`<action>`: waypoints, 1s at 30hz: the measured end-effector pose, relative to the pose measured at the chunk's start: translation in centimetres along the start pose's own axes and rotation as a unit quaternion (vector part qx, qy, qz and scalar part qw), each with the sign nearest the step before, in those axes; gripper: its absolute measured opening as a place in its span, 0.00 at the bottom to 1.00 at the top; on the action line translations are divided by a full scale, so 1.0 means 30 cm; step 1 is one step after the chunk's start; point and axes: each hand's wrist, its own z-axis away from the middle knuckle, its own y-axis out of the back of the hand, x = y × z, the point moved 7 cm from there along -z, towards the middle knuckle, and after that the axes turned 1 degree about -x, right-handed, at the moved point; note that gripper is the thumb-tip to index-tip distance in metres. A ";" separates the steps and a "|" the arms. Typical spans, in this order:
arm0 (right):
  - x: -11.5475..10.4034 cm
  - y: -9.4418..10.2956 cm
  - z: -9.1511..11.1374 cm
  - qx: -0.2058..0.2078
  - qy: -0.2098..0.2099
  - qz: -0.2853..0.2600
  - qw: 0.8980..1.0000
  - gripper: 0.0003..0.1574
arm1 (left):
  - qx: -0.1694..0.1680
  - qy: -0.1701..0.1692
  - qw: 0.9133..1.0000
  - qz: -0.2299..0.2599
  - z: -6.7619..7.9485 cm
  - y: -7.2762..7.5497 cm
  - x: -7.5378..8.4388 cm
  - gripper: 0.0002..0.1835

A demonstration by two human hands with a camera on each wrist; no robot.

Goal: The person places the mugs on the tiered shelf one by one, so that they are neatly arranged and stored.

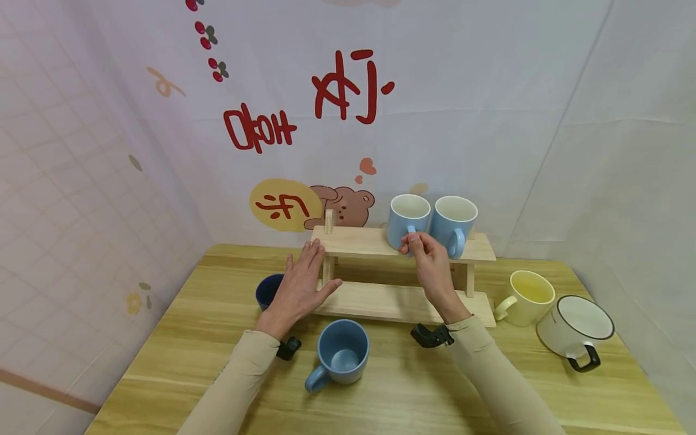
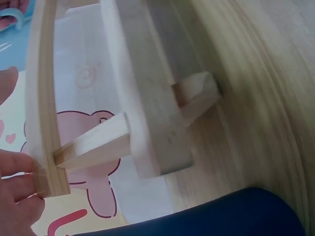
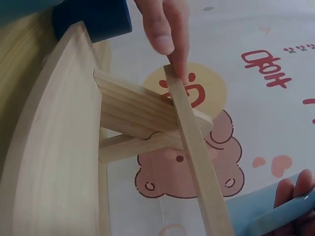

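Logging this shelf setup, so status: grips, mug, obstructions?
Right grip pinching light-blue mug by its handle, upright at top of wooden shelf. Left grip touching shelf's left end. Possible obstruction: matching mug close on right.

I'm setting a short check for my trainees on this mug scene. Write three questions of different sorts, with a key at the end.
1. In the head view, which part of the left-hand light blue mug does the right hand hold?
2. True or false: the left hand is holding the yellow mug.
3. Which mug has a black handle?
A) the yellow mug
B) the white mug
C) the blue mug nearest the person

Key:
1. Its handle.
2. False; it touches the left end of the wooden shelf.
3. B
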 end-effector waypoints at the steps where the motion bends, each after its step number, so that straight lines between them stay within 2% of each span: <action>1: 0.004 0.001 0.000 -0.002 -0.002 0.002 1.000 0.24 | -0.004 0.003 1.000 0.004 0.001 -0.001 0.000 0.49; 6: 0.010 0.016 -0.007 -0.006 -0.011 0.034 0.999 0.25 | 0.001 0.001 1.000 0.022 0.017 0.011 0.016 0.46; 9: 0.009 0.035 -0.002 -0.009 -0.018 0.063 0.998 0.25 | 0.016 -0.017 0.999 0.035 0.049 0.030 0.045 0.43; 15: -0.020 0.082 0.059 -0.022 -0.006 0.116 0.993 0.25 | 0.062 -0.059 0.993 0.080 0.153 0.090 0.094 0.38; 18: -0.042 0.111 0.102 -0.037 0.019 0.142 0.989 0.23 | 0.072 -0.064 0.990 0.106 0.212 0.103 0.094 0.35; 20: -0.054 0.138 0.134 -0.045 0.036 0.155 0.986 0.22 | 0.067 -0.057 0.989 0.122 0.253 0.101 0.088 0.32; 24: -0.071 0.216 0.189 -0.032 0.068 0.207 0.975 0.20 | 0.050 -0.043 0.986 0.153 0.325 0.086 0.072 0.25; 28: -0.089 0.301 0.219 0.003 0.121 0.274 0.954 0.19 | 0.026 -0.022 0.981 0.191 0.376 0.067 0.051 0.19; 30: -0.094 0.339 0.222 0.015 0.138 0.301 0.943 0.19 | 0.001 -0.011 0.977 0.214 0.397 0.051 0.039 0.17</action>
